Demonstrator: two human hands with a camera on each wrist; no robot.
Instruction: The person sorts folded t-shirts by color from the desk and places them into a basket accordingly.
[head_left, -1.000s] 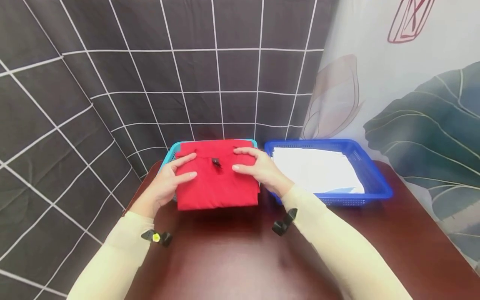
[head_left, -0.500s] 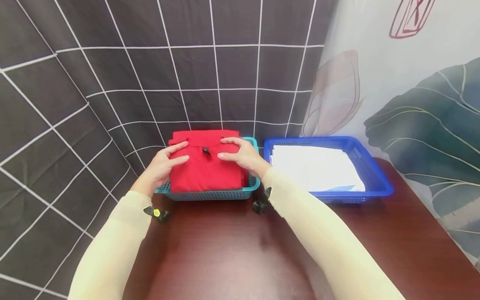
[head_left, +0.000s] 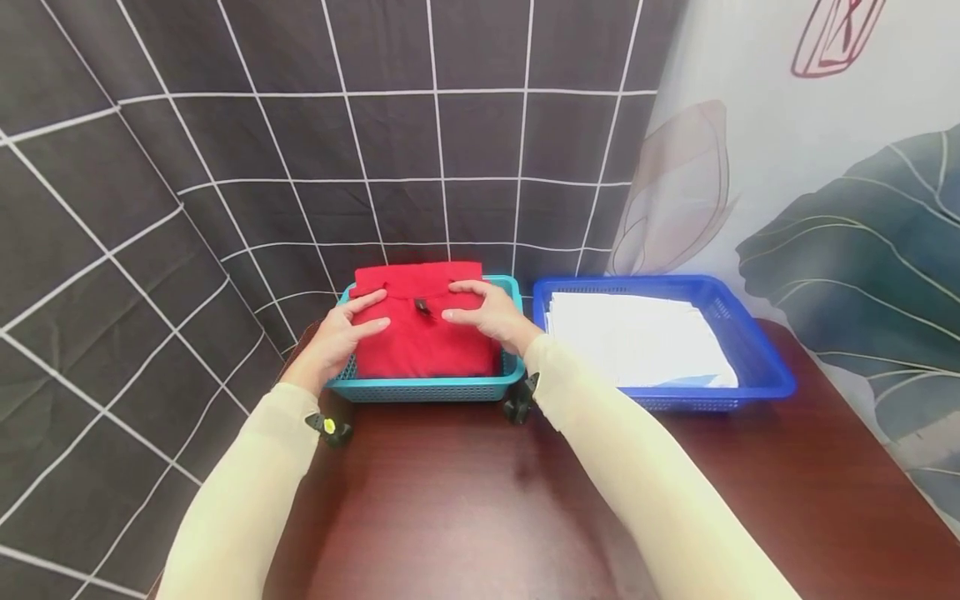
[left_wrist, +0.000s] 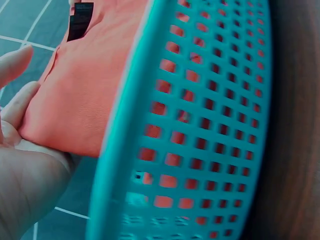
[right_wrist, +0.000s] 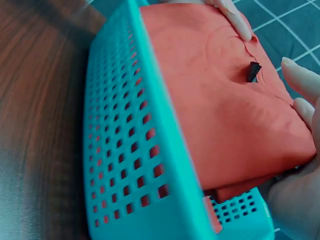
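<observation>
A folded red shirt (head_left: 427, 346) with a small black tag near its collar lies in the teal basket (head_left: 427, 390), its far end rising above the back rim. At its left side my left hand (head_left: 330, 343) grips the edge, thumb and forefinger on top. My right hand (head_left: 497, 317) holds the opposite edge the same way. In the left wrist view a corner of the shirt (left_wrist: 75, 105) sits against the palm. More red cloth shows through the basket holes (right_wrist: 142, 200) in the right wrist view. The other fingers are hidden under the shirt.
A blue basket (head_left: 765, 367) with folded white cloth (head_left: 637, 342) stands just right of the teal one. Both stand on a dark red-brown table (head_left: 450, 500). A black curtain with white grid lines (head_left: 480, 133) hangs close behind, and a leaf-patterned curtain (head_left: 847, 275) hangs at right.
Both hands have carried the red shirt away from me and down into the teal basket, baring its front wall. In the last half second the shirt sank a little lower.
</observation>
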